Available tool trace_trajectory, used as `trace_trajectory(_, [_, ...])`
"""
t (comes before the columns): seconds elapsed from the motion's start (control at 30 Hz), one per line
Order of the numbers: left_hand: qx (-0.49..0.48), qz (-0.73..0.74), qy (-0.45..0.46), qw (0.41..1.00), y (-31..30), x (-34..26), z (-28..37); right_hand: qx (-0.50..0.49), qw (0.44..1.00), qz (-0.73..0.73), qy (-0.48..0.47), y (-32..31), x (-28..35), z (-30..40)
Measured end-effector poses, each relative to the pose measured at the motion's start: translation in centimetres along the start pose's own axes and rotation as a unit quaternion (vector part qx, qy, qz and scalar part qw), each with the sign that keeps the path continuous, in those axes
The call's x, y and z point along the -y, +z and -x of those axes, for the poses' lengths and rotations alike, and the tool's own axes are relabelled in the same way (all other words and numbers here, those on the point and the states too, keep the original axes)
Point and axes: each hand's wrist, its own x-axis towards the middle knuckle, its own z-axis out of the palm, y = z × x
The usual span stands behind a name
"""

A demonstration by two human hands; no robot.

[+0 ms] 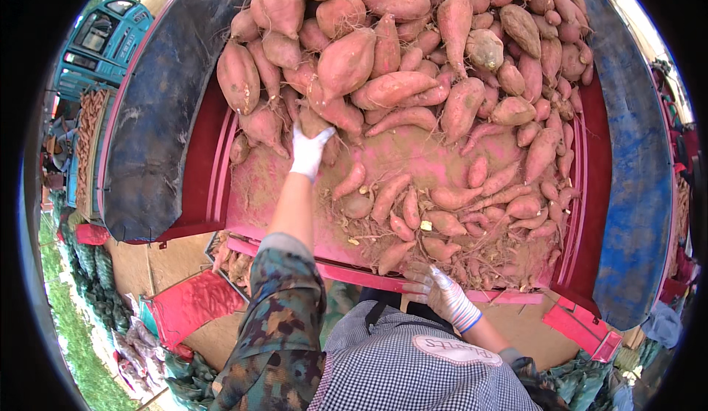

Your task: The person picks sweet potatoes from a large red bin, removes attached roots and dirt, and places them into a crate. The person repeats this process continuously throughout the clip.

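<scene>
A large heap of pink-skinned sweet potatoes [348, 62] fills the far part of a red truck bed [271, 195]. My left hand [308, 148], in a white glove, reaches to the heap's near left edge. Its thumb and fingers grasp a brownish sweet potato [312, 122], partly hidden by the hand and neighbouring roots. Lower down, my right hand [442, 295] wears a dirty glove with a striped cuff. It hangs over the bed's near edge [354, 277] with fingers apart and nothing held. Smaller sweet potatoes [410, 207] lie just beyond it among soil and root bits.
Dark padded sheeting covers the left side wall [155, 107], and blue sheeting the right one [636, 151]. Below the bed at left stands a crate of sweet potatoes [238, 264] beside a red cloth [193, 303]. A teal truck [105, 40] and filled green sacks [188, 380] are farther left.
</scene>
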Motion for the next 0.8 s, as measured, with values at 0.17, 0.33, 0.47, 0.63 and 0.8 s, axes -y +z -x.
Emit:
trace_trajectory(0.17, [0.094, 0.315, -0.220, 0.918, -3.4, -0.3, 7.5, 0.018, 0.999, 0.018, 0.027, 1.4, 2.1, -4.0])
trace_trajectory(0.33, [0.227, 0.199, -0.167, 0.939, -2.4, -1.5, 17.6, 0.033, 0.997, -0.069, 0.008, 6.0, 5.7, -7.9])
trace_trajectory(0.47, [0.296, 0.218, -0.231, 0.901, -0.7, -3.1, 18.0, 0.063, 0.978, -0.199, 0.009, 5.7, 6.3, -9.4])
trace_trajectory(0.63, [0.154, -0.394, 0.092, 0.902, -0.3, -2.9, 14.3, 0.132, 0.963, -0.236, -0.001, -0.6, 4.5, -8.5])
trace_trajectory(0.8, [0.078, -0.400, 0.057, 0.911, 0.6, 0.7, 13.2, 0.092, 0.949, -0.302, -0.023, 1.7, 5.4, -4.7])
